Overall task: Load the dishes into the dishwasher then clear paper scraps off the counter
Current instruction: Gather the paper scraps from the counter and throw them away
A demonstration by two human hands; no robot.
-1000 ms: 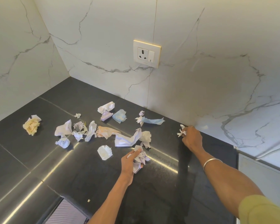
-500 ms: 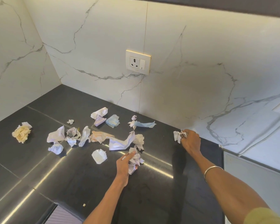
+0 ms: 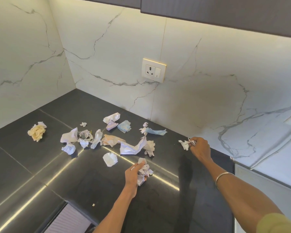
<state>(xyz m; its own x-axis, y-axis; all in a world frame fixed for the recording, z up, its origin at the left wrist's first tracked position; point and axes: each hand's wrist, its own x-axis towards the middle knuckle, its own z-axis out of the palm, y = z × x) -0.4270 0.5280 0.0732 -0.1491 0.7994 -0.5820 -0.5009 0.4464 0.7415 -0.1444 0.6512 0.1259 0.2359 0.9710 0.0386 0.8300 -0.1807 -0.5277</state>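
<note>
Several crumpled paper scraps lie scattered on the black counter (image 3: pixel 40 169), among them a yellowish wad (image 3: pixel 37 132) at the left, a long white strip (image 3: pixel 133 147), a blue piece (image 3: pixel 124 126) and a small white ball (image 3: pixel 109 159). My left hand (image 3: pixel 133 174) grips a bunch of crumpled white scraps (image 3: pixel 144 171) just above the counter. My right hand (image 3: pixel 199 147) pinches a small white scrap (image 3: pixel 186 143) near the back wall.
Marble walls meet in a corner behind the counter, with a power socket (image 3: pixel 154 70) above the scraps. Dark upper cabinets (image 3: pixel 225 12) hang overhead. A ribbed grey surface (image 3: pixel 69 221) shows below the counter's front edge. A tiny crumb (image 3: pixel 93 205) lies near that edge.
The view has tilted up and shifted. My right hand has lifted its small scrap slightly off the counter. My left hand keeps hold of its bunch.
</note>
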